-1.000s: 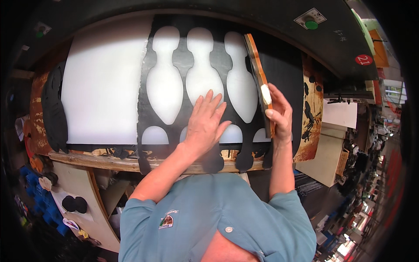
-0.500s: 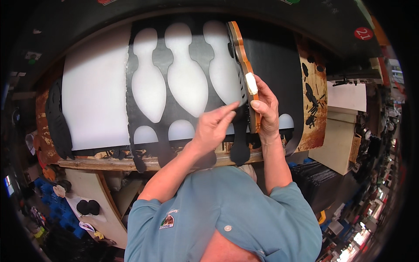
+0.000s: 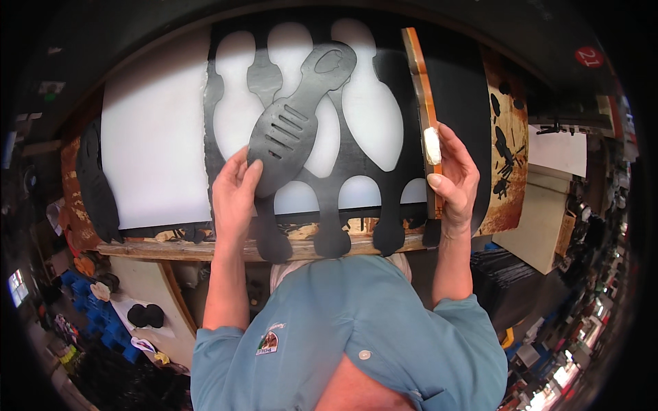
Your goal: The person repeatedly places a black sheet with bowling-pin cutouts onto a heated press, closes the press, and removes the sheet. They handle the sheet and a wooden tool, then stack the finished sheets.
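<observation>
The left hand [image 3: 234,195] pinches a black, slotted, paddle-shaped rubber cut-out [image 3: 291,127], lifted off the black punched sheet [image 3: 404,164] on the workbench. The right hand [image 3: 452,181] grips an orange wooden die board [image 3: 423,103] upright at the sheet's right edge; it could tip

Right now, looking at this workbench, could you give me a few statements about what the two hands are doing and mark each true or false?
1. The left hand holds a black cut-out piece with slots. True.
2. The right hand rests flat on the white board. False: it grips an orange-edged wooden tool.
3. The black sheet has bowling-pin-shaped holes. True.
4. The cut-out piece lies seated in its hole. False: it is lifted, slanting across the sheet.
</observation>
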### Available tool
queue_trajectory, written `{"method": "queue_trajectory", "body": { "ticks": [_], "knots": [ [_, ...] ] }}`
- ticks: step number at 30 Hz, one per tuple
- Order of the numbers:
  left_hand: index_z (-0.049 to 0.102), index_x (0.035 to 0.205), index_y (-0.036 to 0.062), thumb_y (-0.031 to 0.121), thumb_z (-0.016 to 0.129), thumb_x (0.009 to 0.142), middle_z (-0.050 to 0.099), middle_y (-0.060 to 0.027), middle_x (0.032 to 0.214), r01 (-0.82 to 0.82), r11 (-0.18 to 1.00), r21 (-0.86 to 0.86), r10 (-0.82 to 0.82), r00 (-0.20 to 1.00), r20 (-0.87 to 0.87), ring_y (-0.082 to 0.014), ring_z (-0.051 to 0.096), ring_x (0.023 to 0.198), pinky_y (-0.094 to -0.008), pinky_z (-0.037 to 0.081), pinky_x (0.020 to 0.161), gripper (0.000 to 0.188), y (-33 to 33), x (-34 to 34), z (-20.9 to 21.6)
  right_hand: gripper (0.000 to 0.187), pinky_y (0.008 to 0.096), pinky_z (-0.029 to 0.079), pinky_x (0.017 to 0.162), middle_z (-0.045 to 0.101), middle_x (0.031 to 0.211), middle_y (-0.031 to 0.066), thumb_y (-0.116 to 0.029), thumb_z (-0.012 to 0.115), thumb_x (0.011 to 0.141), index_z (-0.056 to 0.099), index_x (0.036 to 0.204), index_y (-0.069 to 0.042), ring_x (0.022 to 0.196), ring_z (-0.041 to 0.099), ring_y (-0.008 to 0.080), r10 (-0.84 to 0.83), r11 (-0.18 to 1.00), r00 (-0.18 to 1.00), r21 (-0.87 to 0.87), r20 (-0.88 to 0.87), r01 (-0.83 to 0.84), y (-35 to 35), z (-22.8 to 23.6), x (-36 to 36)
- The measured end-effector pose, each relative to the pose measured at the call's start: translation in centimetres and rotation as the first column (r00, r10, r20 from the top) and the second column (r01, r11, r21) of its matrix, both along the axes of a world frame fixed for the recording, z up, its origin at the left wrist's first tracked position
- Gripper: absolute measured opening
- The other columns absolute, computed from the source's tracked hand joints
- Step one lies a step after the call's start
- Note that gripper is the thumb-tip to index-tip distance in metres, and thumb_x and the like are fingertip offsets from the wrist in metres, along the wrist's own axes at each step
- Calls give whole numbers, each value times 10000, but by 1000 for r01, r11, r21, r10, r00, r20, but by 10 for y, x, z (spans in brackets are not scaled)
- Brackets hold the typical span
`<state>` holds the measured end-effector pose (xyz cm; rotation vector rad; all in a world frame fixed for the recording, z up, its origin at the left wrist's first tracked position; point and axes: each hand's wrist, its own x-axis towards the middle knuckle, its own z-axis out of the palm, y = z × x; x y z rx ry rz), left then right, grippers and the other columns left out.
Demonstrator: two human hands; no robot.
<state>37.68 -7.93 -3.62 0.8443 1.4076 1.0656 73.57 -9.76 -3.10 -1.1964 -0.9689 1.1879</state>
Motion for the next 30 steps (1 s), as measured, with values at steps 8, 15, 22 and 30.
{"method": "queue_trajectory", "body": {
  "ticks": [8, 15, 22, 30],
  "knots": [
    [674, 1365, -67, 17, 690, 1048, 777, -89, 1136, -29, 969, 245, 65, 988, -139, -127, 714, 921, -287, 583, 862, 328, 40, -35, -15, 811, 508, 486, 1100, 496, 1521, 307, -247, 891, 670, 668, 1411, -2, 1296, 536, 443, -155, 985, 435, 172, 887, 1, 1, -25, 3],
    [718, 1377, -24, 161, 758, 1042, 788, -92, 1211, -216, 820, 531, 540, 600, -590, -136, 702, 1051, -289, 558, 965, 385, 57, -284, -25, 807, 506, 490, 1095, 496, 1528, 305, -245, 893, 649, 685, 1389, 1, 1285, 539, 436, -120, 991, 472, 133, 873, 7, 0, -23, 3],
    [661, 1435, -30, 343, 692, 1010, 699, -236, 1413, -291, 887, 359, 291, -250, -923, -395, 659, 1313, -442, 489, 1139, 566, 55, -505, -29, 789, 478, 509, 1094, 548, 1518, 246, -259, 874, 646, 704, 1384, -37, 1272, 571, 407, -152, 978, 503, 203, 851, -47, 36, -17, 21],
    [690, 1407, -24, 304, 679, 1053, 701, -205, 1414, -121, 863, 490, 504, 227, -833, -304, 660, 1301, -397, 481, 1141, 482, 65, -357, -46, 773, 495, 510, 1105, 533, 1506, 265, -306, 850, 637, 728, 1363, -68, 1278, 558, 417, -150, 973, 443, 211, 884, -90, 64, -37, 26]
  ]
}}
